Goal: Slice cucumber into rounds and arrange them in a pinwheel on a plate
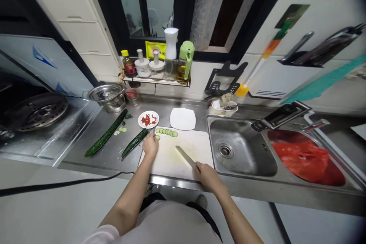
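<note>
My right hand (208, 176) is wrapped round the handle of a knife (185, 156), whose blade lies low over the white cutting board (174, 164), pointing up and left. At the board's upper left corner is my left hand (150, 145), its fingers closed at a cucumber slice (157, 137). A row of overlapping cucumber slices (166, 132) runs along the board's top edge. Just left of that hand a cut piece of cucumber (134, 144) rests on the steel counter, and a longer whole cucumber (107, 135) lies farther left.
Behind the board stand a white plate of chopped red pieces (148, 119) and a white square plate (183, 119). Small pale green bits (122, 129) lie between the cucumbers. A lidded steel pot (110, 97) is back left. The sink (243, 148) borders the board's right side.
</note>
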Motion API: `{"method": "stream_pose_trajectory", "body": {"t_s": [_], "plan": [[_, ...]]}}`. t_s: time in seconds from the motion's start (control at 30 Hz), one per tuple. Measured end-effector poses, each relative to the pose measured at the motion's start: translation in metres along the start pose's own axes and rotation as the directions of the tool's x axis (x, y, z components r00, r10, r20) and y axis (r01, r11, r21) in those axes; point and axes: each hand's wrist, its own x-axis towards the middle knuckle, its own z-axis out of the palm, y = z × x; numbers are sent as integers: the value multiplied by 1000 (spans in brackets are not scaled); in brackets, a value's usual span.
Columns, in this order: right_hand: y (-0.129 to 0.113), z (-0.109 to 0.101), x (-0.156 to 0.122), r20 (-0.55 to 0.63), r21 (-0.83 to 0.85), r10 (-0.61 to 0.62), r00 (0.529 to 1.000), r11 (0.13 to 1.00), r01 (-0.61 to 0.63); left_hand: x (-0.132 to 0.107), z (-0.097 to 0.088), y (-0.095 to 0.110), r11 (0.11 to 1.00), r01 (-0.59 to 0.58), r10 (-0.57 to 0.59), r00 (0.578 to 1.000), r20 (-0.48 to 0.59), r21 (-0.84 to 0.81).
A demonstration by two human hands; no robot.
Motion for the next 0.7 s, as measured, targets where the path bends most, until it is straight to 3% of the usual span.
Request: {"method": "stream_pose_trajectory", "body": {"t_s": [0.13, 0.3, 0.7], "plan": [[3, 1, 1, -6, 22, 45, 999, 999, -44, -4, 6, 10, 986, -158, 156, 987, -41, -61], [6, 6, 2, -28, 51, 94, 995, 994, -92, -10, 15, 35, 949, -284, 287, 958, 8, -140], [15, 16, 3, -19, 77, 133, 991, 988, -131, -5, 32, 72, 921, -389, 384, 909, 162, -2]]}}
